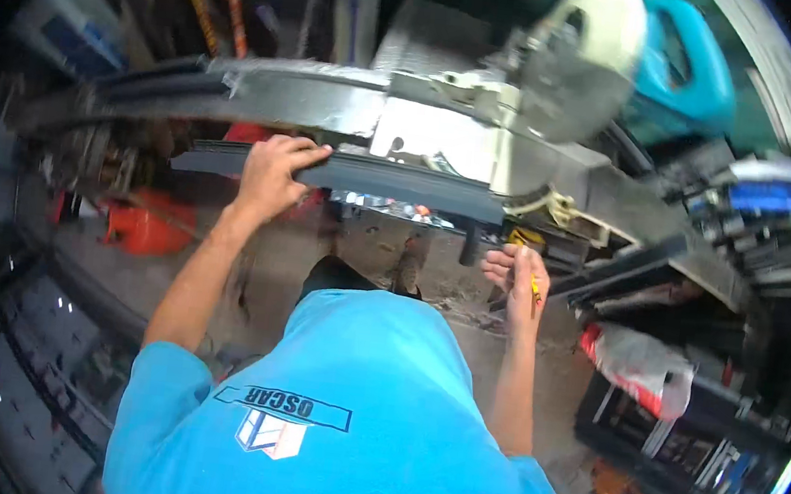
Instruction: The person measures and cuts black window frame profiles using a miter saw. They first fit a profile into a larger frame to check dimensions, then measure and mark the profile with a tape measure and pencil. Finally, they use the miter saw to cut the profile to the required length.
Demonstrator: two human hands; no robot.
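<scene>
1. Left hand clasps the dark strip, which lies across the saw table
2. Right hand is curled round a yellow pencil, below the strip's right end

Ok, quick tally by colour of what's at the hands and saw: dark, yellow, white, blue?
Dark: 1, the profile strip under the left hand
Yellow: 1, the pencil in the right hand
White: 1, the saw
Blue: 1, the jug behind the saw
Total: 4
</scene>
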